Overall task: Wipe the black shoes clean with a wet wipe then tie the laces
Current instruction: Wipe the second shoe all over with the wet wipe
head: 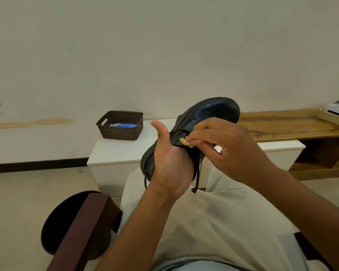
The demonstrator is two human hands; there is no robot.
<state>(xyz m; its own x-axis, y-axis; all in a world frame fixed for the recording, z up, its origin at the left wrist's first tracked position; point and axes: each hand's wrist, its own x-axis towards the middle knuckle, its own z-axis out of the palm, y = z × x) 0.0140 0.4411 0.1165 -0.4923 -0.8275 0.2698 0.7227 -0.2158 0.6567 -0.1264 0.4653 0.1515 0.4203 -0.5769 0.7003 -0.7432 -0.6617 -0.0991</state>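
Observation:
A black leather shoe [207,114] is held up in front of me, toe pointing up and away, above my lap. My left hand [170,163] grips it from below and behind, thumb raised, fingers hidden under the shoe. My right hand [227,147] is at the lacing area, its fingertips pinching the black lace [179,132] near a small yellowish bit. Loose lace ends [197,180] dangle below the shoe. I see no wet wipe in either hand.
A dark perforated basket [119,126] with a blue packet inside stands on a white low cabinet [115,153]. A wooden bench [292,124] runs right, with a tray and white device [337,112]. A black bin [67,222] and chair arm [82,231] are lower left.

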